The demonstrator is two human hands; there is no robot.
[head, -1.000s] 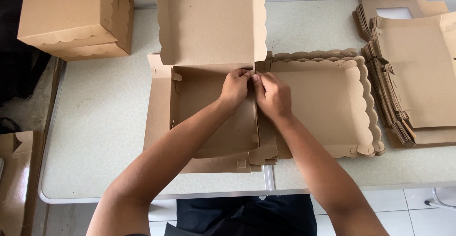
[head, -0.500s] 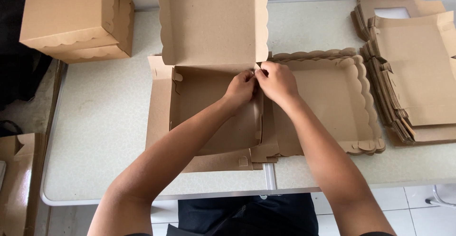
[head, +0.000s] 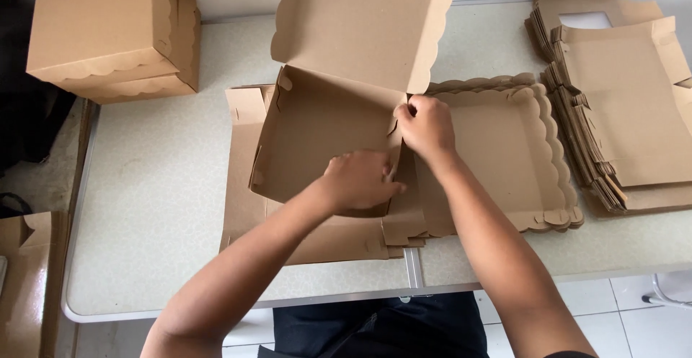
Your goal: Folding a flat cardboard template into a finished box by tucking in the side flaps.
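Note:
A brown cardboard box [head: 317,134] with a scalloped lid standing upright lies half folded at the table's middle, on top of flat cardboard blanks. My right hand [head: 427,129] pinches the box's right wall at the back right corner, by the lid's hinge. My left hand [head: 360,179] presses flat on the same right wall nearer the front, fingers on the cardboard flap.
Two finished closed boxes [head: 108,37] are stacked at the back left. A scalloped open tray [head: 530,149] lies right of the box. A pile of flat blanks [head: 620,105] fills the right side. Another cardboard piece [head: 25,286] stands off the table's left edge [head: 79,206].
My left hand has slid from the back right corner toward me along the right wall. The right hand stays at the corner. The box has shifted slightly.

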